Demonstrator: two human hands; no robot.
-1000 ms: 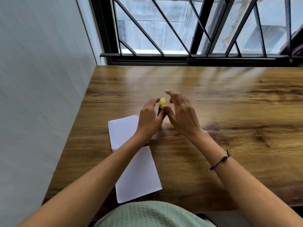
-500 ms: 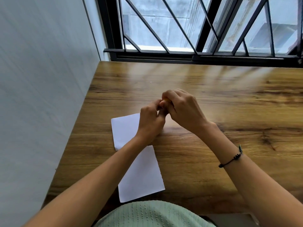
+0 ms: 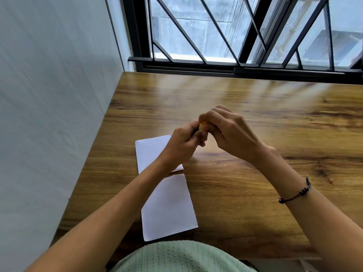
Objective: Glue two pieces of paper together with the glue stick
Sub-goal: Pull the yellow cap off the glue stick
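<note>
Two white paper pieces lie end to end on the wooden table: the far piece [image 3: 150, 152] and the near piece [image 3: 169, 209], both partly under my left forearm. Above the table, my left hand [image 3: 181, 146] grips the dark body of the glue stick, which is almost hidden. Its yellow cap [image 3: 201, 126] peeks out between the fingers. My right hand [image 3: 225, 134] is closed around that cap from above. Both hands touch each other just right of the far paper.
The table [image 3: 255, 193] meets a grey wall [image 3: 49, 114] on the left and a black barred window [image 3: 235, 36] at the back. Its front edge runs just above my green shirt [image 3: 176, 258].
My right hand, earlier spread beside the yellow cap, has closed over it. The glue stick stays in my left hand. The papers have not moved.
</note>
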